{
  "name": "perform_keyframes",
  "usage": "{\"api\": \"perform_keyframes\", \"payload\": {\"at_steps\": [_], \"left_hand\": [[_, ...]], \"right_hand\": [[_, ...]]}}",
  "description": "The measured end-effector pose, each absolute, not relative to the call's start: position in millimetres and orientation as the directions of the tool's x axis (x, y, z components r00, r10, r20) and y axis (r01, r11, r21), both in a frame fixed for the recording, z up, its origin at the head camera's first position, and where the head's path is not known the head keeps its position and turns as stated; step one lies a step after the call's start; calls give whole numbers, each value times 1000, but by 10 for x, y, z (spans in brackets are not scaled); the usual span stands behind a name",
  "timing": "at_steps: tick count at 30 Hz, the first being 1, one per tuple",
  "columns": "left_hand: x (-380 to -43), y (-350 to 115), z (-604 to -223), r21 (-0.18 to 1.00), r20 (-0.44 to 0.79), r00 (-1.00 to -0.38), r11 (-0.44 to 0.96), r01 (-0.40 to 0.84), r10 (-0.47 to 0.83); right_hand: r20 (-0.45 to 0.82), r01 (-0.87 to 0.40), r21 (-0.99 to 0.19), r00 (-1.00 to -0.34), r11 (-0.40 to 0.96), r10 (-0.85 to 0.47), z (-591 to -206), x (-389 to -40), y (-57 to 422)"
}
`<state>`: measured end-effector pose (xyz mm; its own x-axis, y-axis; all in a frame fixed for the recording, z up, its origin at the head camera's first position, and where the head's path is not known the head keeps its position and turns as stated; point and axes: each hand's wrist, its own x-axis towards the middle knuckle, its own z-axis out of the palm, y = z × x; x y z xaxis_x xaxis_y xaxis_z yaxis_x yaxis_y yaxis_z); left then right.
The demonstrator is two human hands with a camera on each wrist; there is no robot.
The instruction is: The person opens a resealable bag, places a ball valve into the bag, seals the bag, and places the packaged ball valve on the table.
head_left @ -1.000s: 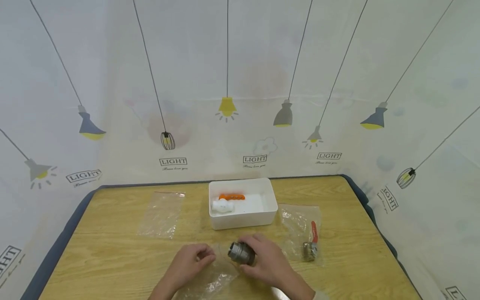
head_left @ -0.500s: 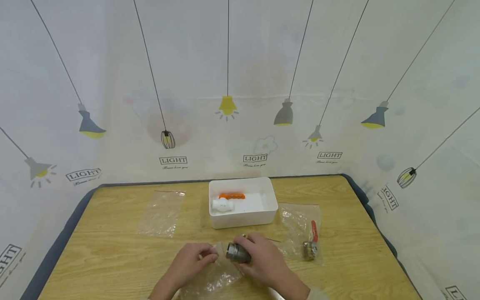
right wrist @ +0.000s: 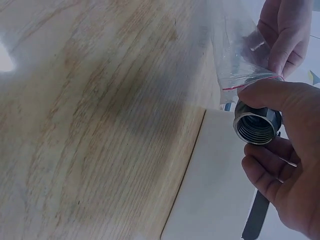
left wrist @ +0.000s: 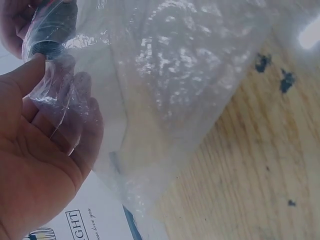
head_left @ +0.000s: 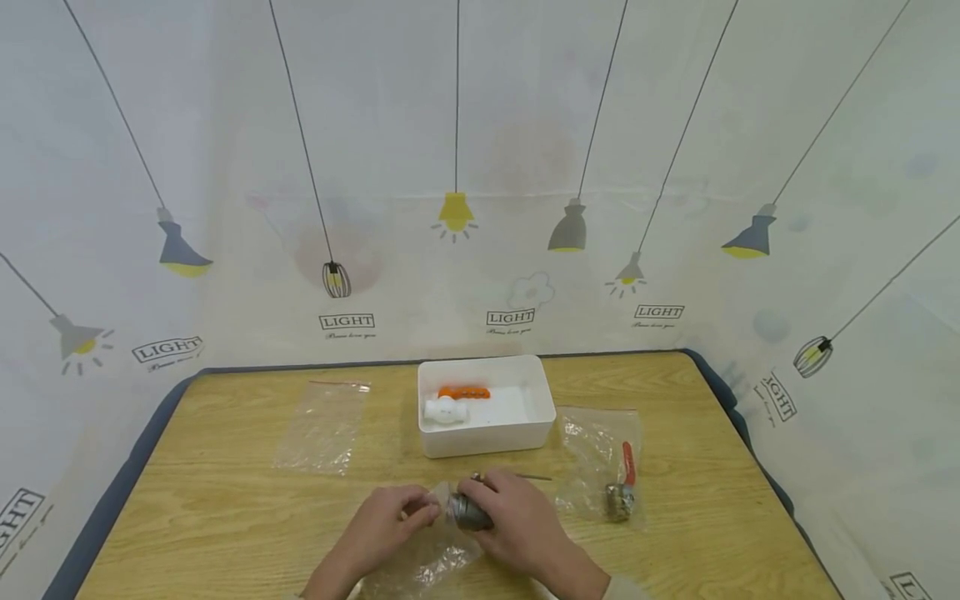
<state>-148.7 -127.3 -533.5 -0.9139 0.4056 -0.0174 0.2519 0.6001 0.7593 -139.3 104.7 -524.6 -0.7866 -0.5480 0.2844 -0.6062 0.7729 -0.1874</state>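
Observation:
A clear zip bag (head_left: 427, 560) is held at its mouth by my left hand (head_left: 378, 523), the fingers lying behind the film in the left wrist view. My right hand (head_left: 525, 529) grips a grey metal valve (head_left: 471, 513) with a threaded end. A thin lever (head_left: 534, 477) sticks out past the right hand's knuckles. Seen from the left wrist, the valve's leading end (left wrist: 50, 25) is behind the clear film, inside the bag's mouth. Its other threaded opening (right wrist: 256, 129) faces the right wrist camera, close to the red zip line.
Ahead stands a white bin (head_left: 487, 435) holding an orange part (head_left: 463, 392) and a white fitting (head_left: 446, 410). On the right lies a bag (head_left: 588, 433) with a red-handled valve (head_left: 619, 500). Another clear bag (head_left: 322, 429) lies flat at the left on the wooden table (head_left: 217, 500).
The right hand has brought the valve left, and its front end now enters the bag's mouth. Its lever has come into view. The left hand has shifted slightly right, still pinching the bag.

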Motion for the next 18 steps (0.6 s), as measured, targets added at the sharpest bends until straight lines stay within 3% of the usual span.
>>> {"api": "perform_keyframes", "payload": {"at_steps": [9,18], "left_hand": [[-1480,-1253,-5353,786,-24,-913,572,235,408],[-1508,-1245,-5359,809,-111,-905,566,158,412]], "right_hand": [[291,-631,-183,-767,754,-571,-5256,-1405,1031],[290,-635,-195,-765,748,-575,-5224,-1392,1029]]}}
